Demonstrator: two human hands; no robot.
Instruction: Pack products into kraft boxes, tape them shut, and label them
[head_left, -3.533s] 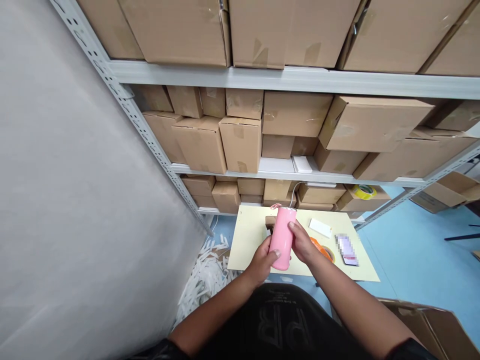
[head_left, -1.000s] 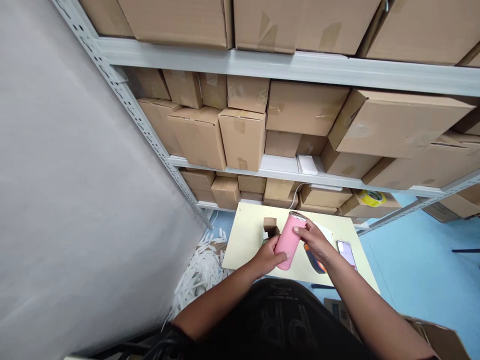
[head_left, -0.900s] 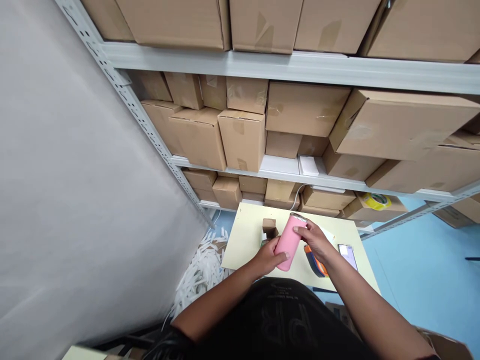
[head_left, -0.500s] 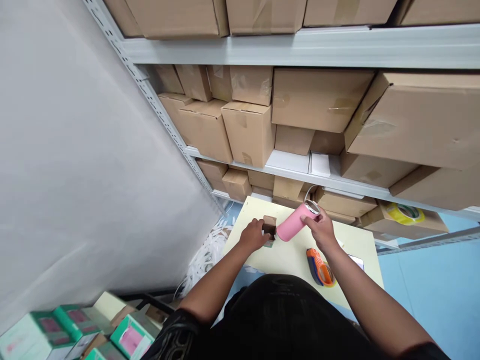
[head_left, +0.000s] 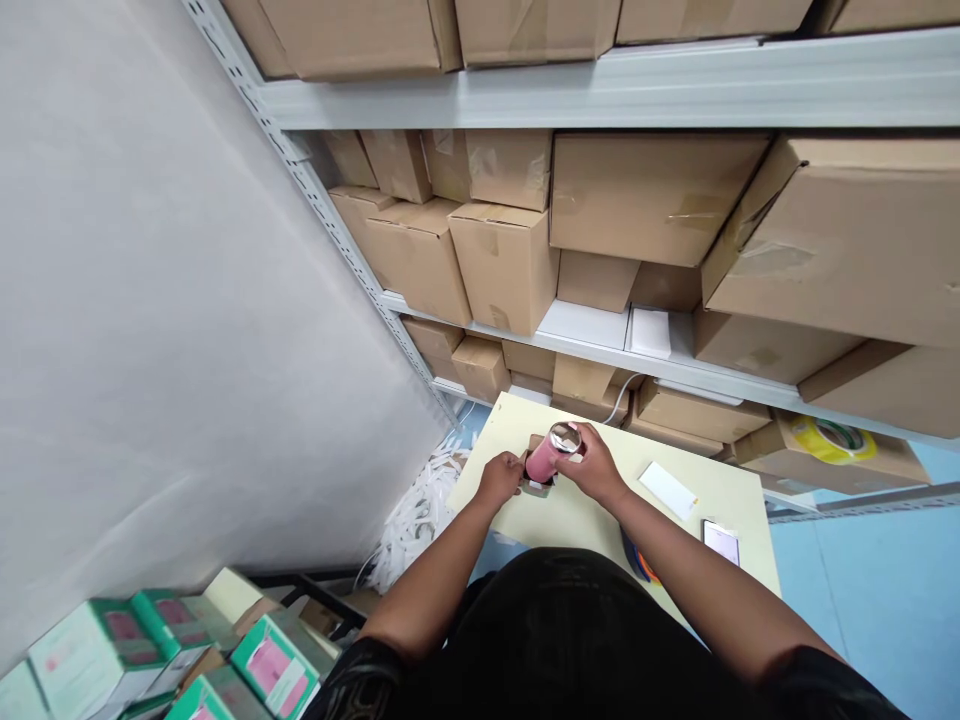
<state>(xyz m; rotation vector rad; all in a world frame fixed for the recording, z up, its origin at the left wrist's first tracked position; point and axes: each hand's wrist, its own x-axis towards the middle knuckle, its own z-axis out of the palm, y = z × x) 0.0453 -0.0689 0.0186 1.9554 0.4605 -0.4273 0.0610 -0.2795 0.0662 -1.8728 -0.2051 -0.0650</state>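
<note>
A pink tumbler (head_left: 541, 461) with a shiny silver top stands tilted, its lower end inside a small open box (head_left: 537, 490). My right hand (head_left: 592, 465) is closed around the tumbler near its silver end. On the other side, my left hand (head_left: 501, 477) pinches the box's left edge. Both hands are over the pale yellow table (head_left: 487, 520). The tumbler's base is hidden by the box walls.
A white card (head_left: 668, 490) and a phone (head_left: 721, 542) lie on the table's right side. My right forearm partly covers an orange and blue tape dispenser (head_left: 639, 560). Shelves (head_left: 585, 322) hold cardboard boxes and a yellow tape roll (head_left: 832, 440). White paper strips (head_left: 412, 515) are heaped left; green boxes (head_left: 274, 665) stand lower left.
My right hand has moved the pink tumbler left and tipped it more upright, and its lower end has entered the box. My left hand stays at the box.
</note>
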